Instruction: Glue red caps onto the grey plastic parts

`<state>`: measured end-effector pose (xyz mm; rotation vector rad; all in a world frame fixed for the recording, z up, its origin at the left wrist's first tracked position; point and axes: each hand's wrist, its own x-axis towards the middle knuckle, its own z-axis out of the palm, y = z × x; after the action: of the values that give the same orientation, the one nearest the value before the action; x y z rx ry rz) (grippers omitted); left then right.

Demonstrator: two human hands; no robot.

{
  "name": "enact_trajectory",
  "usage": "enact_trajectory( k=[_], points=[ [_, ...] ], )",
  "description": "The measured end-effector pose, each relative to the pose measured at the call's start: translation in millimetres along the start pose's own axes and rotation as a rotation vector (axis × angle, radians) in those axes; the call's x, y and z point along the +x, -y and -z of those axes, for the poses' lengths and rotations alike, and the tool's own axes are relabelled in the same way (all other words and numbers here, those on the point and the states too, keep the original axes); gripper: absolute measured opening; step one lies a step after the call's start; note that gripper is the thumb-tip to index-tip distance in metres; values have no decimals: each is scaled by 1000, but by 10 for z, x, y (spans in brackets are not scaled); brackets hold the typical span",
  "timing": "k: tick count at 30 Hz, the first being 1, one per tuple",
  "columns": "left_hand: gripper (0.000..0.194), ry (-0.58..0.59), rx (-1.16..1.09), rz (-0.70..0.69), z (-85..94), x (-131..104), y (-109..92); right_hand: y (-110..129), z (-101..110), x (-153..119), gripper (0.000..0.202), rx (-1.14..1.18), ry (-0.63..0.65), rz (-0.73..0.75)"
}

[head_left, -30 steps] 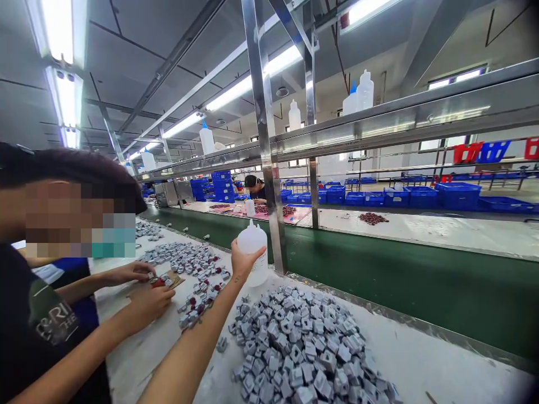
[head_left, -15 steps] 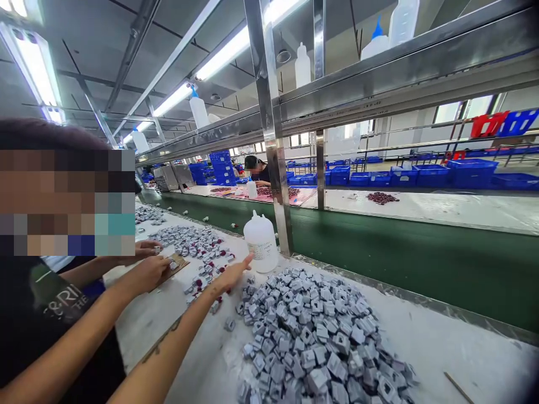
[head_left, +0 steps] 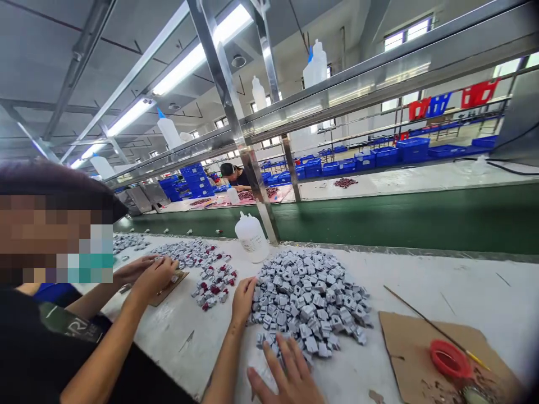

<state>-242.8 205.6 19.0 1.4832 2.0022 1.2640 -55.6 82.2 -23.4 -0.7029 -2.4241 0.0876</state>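
A big heap of small grey square parts (head_left: 305, 297) lies on the white work table. My left hand (head_left: 244, 300) rests against the heap's left edge, its fingers drawn together; whether a part is between them is hidden. At the near edge of the heap my right hand (head_left: 286, 373) is spread, palm down, with nothing held. Just behind the heap stands a white plastic bottle (head_left: 251, 238) with a label, touched by neither hand.
At the left a co-worker's hands (head_left: 155, 278) work over a small board (head_left: 170, 289), near grey and dark red parts (head_left: 214, 280). Cardboard (head_left: 404, 353) with a red ring (head_left: 450, 359) and a thin brush (head_left: 435, 325) lies right. A metal post (head_left: 259, 193) rises behind.
My left hand has moved from beside the bottle to the heap's left edge. My right hand has come into view at the near edge. The view has turned right, showing the cardboard and red ring.
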Motion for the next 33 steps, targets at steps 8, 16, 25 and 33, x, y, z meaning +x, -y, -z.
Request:
enact_trajectory(
  k=[8,16,25,33],
  points=[
    [27,-158,129,4,-151,-662,-91,-120,127,112,52,41,96,-52],
    [31,-236,188,19,-286,-1159,-149,-205,357,-111,24,-6,56,60],
    [25,-254,242,-39,-527,-1642,-195,-312,844,-498,18,24,12,168],
    [49,-180,191,-112,-420,-1846,-360,-265,1207,-751,23,-31,-3,164]
  ],
)
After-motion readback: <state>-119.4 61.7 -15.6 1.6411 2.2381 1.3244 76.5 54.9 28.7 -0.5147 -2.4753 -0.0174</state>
